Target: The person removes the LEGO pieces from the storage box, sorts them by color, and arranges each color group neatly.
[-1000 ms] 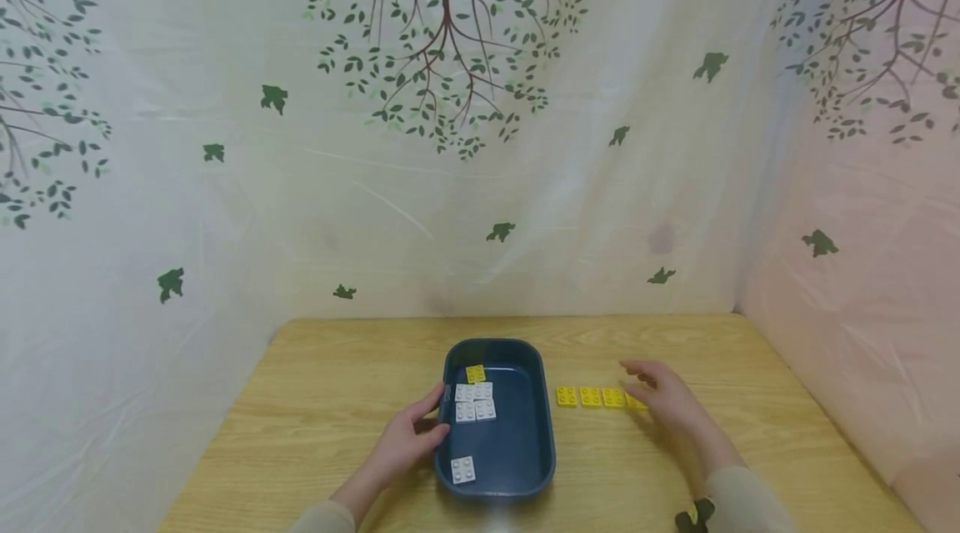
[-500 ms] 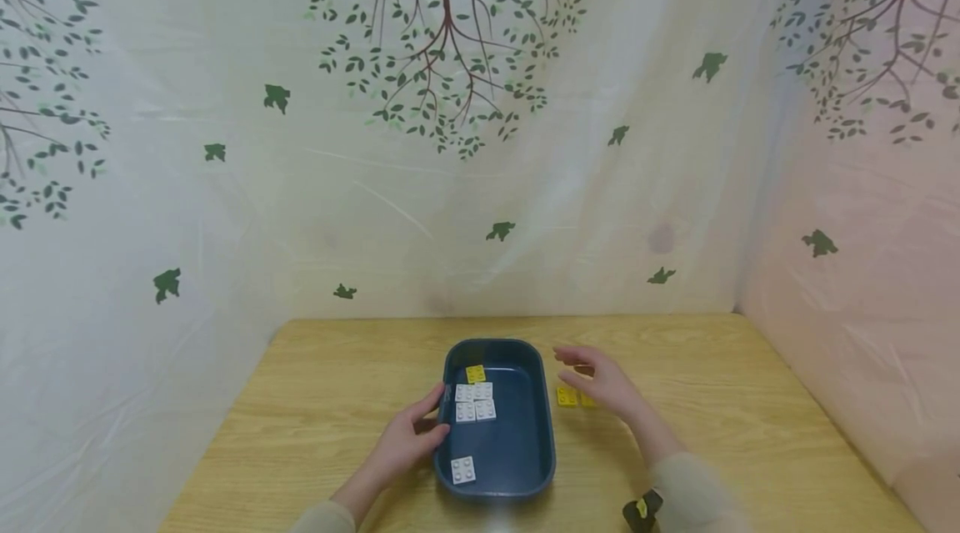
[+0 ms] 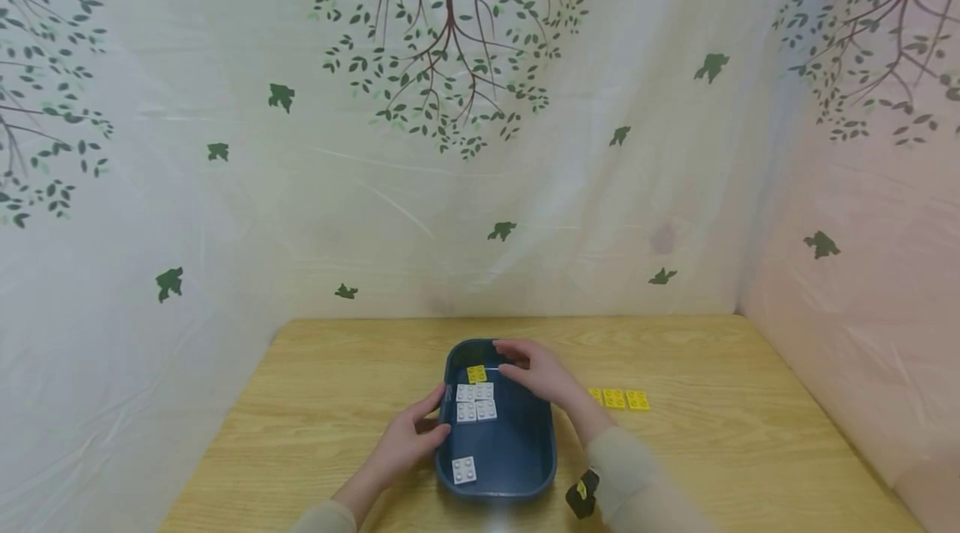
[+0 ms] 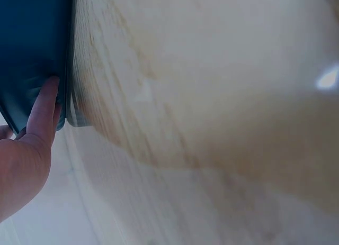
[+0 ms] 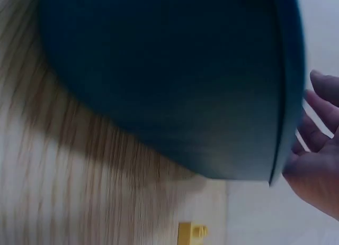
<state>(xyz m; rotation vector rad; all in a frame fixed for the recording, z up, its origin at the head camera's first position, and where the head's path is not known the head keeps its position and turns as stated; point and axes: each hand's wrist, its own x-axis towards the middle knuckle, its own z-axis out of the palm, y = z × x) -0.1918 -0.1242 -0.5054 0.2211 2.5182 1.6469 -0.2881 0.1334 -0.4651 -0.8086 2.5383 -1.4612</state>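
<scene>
Clearly, I had the right hand [image 3: 542, 374] nearer the yellow brick [image 3: 476, 374], which lay in the tray [image 3: 513, 454], far left, just left of those spread fingers; my left hand [image 3: 405, 437] gripped the tray's left side, its long axis running near to far.

No text, label, brand, number or sign can be read in any view; a faint pale mark [image 3: 448, 393] on the inner wall of the blue tray [image 3: 517, 454] is too small to make out.
</scene>
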